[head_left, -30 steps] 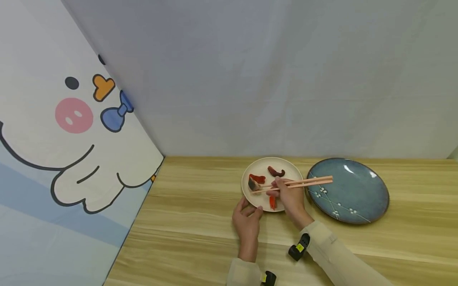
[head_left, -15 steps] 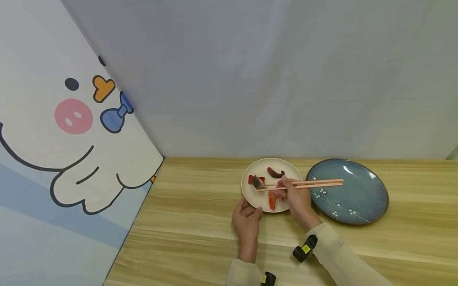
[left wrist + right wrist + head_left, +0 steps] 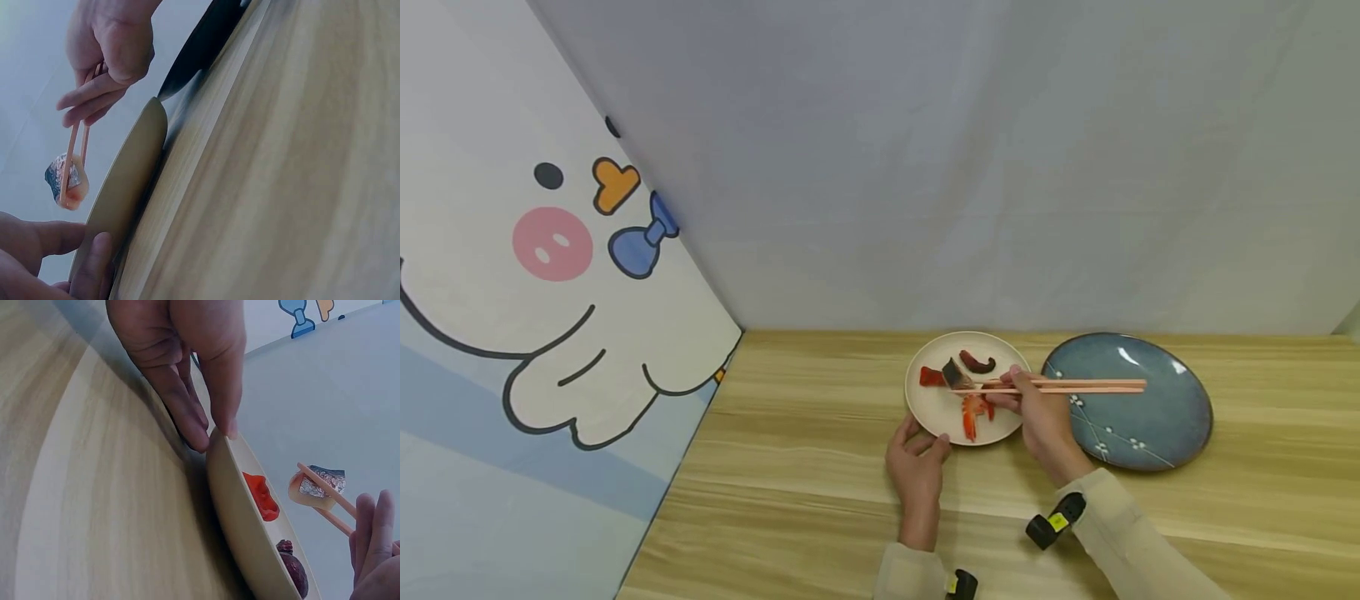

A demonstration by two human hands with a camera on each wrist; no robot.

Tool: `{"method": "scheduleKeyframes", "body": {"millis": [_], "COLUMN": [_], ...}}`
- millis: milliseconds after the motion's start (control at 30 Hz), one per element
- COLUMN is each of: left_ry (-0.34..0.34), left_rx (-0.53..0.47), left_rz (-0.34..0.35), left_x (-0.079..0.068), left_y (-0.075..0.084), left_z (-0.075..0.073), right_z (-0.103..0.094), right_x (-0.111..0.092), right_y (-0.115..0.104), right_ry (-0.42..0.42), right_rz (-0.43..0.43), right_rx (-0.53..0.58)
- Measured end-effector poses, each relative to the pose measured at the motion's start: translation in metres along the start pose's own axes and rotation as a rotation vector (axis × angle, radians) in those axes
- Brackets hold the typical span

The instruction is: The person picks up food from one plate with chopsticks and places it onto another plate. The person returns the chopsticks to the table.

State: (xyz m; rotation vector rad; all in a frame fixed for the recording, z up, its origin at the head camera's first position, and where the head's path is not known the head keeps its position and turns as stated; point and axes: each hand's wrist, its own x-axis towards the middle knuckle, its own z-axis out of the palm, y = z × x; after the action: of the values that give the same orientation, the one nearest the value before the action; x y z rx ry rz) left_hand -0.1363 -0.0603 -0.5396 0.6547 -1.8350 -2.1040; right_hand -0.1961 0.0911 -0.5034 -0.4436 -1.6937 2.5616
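Note:
In the head view my right hand (image 3: pixel 1047 425) holds a pair of pink chopsticks (image 3: pixel 1097 386). Between their tips is a piece of fish (image 3: pixel 955 375) with dark silvery skin and pale flesh. Both wrist views show the fish piece (image 3: pixel 322 486) raised above the cream plate (image 3: pixel 128 169). My left hand (image 3: pixel 915 467) pinches the near-left rim of that plate, thumb on the edge and fingers against its side. On the plate lie a flat red piece (image 3: pixel 932 377), an orange-red shrimp (image 3: pixel 970 418) and a dark red curled piece (image 3: pixel 977 362) like an octopus tentacle.
A larger blue oval plate (image 3: pixel 1150 408) with white blossom decoration stands right beside the cream plate, partly under the right hand and chopsticks. The wooden table (image 3: pixel 790 467) ends at a grey cloth backdrop (image 3: pixel 1000 167). A cartoon-printed panel (image 3: pixel 490 400) stands at left.
My right hand has moved to the right, carrying the chopsticks and fish piece away from over the flat red piece, which shows more now. The left hand and both plates have stayed in place.

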Motion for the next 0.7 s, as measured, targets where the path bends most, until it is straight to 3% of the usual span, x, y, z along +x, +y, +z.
{"method": "scheduleKeyframes", "body": {"millis": [433, 700], "left_ry": [-0.005, -0.003], "left_rx": [-0.006, -0.010], "left_rz": [-0.007, -0.016], "left_x": [0.001, 0.000], "left_y": [-0.001, 0.000], "left_z": [0.000, 0.000], "right_z": [-0.016, -0.027], "right_x": [0.000, -0.002], "right_y": [-0.008, -0.013], "right_ry": [0.027, 0.021], "right_rz": [-0.013, -0.005], "right_rx": [0.096, 0.084]}}
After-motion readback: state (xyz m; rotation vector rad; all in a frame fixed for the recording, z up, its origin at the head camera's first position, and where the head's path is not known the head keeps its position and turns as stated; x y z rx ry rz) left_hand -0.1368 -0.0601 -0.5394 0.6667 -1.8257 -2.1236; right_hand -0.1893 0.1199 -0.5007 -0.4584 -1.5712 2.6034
